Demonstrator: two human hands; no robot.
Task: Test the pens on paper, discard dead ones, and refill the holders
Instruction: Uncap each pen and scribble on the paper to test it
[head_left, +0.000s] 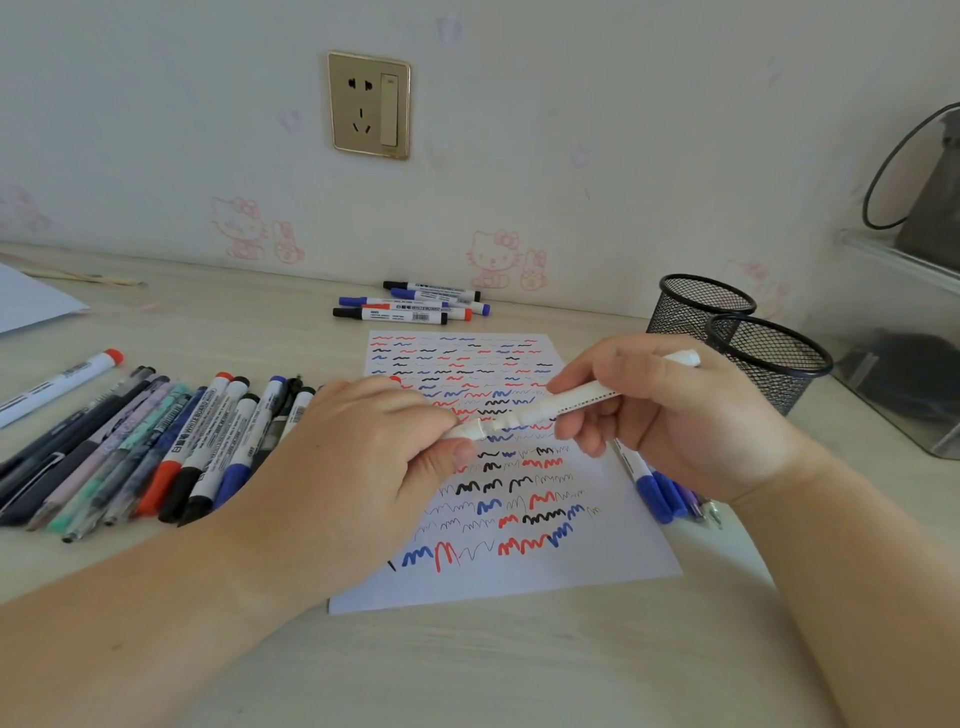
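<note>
I see both hands over the scribbled test paper (524, 566), sharing 1 white pen (545, 408). My left hand (363, 447) pinches its lower end with curled fingers; my right hand (670, 415) grips the barrel farther up. A row of pens and whiteboard markers (156, 441) lies left of the sheet, 4 markers (415, 304) sit by the wall, and 2 black mesh holders (769, 358) stand at right on the desk (519, 675).

The left hand (384, 441) hides the white pen's (545, 410) tip and part of the paper (597, 551). Pens (670, 499) at the paper's right edge lie partly under the right hand (675, 415). Marker labels are illegible.
</note>
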